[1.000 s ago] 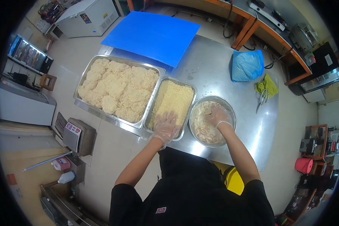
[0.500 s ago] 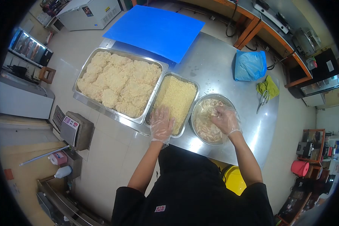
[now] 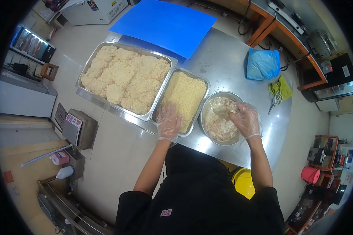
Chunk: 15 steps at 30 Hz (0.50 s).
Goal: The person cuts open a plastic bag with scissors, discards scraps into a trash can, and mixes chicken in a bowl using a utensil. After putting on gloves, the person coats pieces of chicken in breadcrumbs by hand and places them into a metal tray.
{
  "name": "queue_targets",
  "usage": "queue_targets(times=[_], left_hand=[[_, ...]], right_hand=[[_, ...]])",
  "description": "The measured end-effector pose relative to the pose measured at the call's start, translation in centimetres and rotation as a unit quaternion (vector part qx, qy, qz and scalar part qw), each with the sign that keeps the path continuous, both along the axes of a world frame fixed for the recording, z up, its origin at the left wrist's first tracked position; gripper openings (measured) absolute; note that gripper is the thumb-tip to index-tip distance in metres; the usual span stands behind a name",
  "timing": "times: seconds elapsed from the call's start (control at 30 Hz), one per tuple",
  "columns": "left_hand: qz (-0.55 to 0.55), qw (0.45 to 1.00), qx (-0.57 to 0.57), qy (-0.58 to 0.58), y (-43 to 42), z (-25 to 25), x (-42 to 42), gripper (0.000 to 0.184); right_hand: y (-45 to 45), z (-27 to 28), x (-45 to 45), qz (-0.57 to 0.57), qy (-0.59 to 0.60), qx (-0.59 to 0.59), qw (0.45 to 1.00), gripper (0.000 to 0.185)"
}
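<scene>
My left hand (image 3: 169,122), in a clear plastic glove, rests with fingers stretched on pale crumbs (image 3: 189,92) in a narrow metal tray (image 3: 205,98). My right hand (image 3: 247,120), gloved too, is over the right rim of a round steel bowl (image 3: 208,136). Its fingers are pinched on what looks like a piece of raw meat (image 3: 222,112), partly hidden by the glove. Wet, pale raw meat strips (image 3: 221,129) lie in the bowl. Left of the crumbs, a large metal tray (image 3: 79,84) is heaped with crumb-coated pieces (image 3: 123,80).
A blue board (image 3: 164,25) lies behind the trays on the steel table (image 3: 223,51). At the right stand a blue plastic bag (image 3: 262,64), a green cloth (image 3: 281,88) and scissors (image 3: 276,101). A yellow bucket (image 3: 245,183) is below the table's near edge.
My right hand has moved right from inside the bowl to its right rim, uncovering more of the meat. My left hand stays on the crumbs. The camera view has shifted slightly.
</scene>
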<state>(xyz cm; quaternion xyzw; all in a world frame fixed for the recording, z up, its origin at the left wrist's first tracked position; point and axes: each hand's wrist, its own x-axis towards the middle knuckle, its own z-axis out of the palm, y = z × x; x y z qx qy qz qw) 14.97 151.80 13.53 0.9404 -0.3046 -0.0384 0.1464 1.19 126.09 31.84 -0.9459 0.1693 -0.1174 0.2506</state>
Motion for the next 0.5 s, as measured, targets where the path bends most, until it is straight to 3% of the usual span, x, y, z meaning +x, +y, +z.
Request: queue_targets(times=[0.23, 0.5], left_hand=[[0.010, 0.999, -0.040, 0.000, -0.1, 0.3, 0.3, 0.076], [0.047, 0.999, 0.001, 0.020, -0.5, 1.5, 0.1, 0.119]], right_hand=[[-1.7, 0.3, -0.8, 0.034, -0.006, -0.031, 0.999, 0.034], [-1.4, 7.5, 4.3, 0.141, -0.004, 0.000, 0.990, 0.028]])
